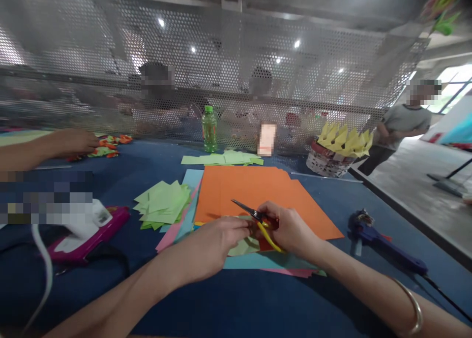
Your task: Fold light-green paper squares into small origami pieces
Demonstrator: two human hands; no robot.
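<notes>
My right hand (285, 225) is closed around a pair of scissors (271, 237) with yellow handles and dark blades. The blades point up and to the left over a stack of orange paper (243, 188). My left hand (221, 237) has its fingers bent and pressed together on a piece of light green paper (245, 247), close to my right fingertips. Part of that piece is hidden by my hands. Beneath the orange sheets lie blue paper (273, 261) and pink paper (180, 225). A loose pile of light green paper squares (162, 202) lies left of the stack.
Light green strips (224, 158), a green bottle (210, 131) and a basket of yellow folded points (328, 156) stand along the back. A blue glue gun (387, 249) lies right; a magenta power strip (88, 234) left. Another person's hand (79, 142) reaches in; a person (403, 116) stands right.
</notes>
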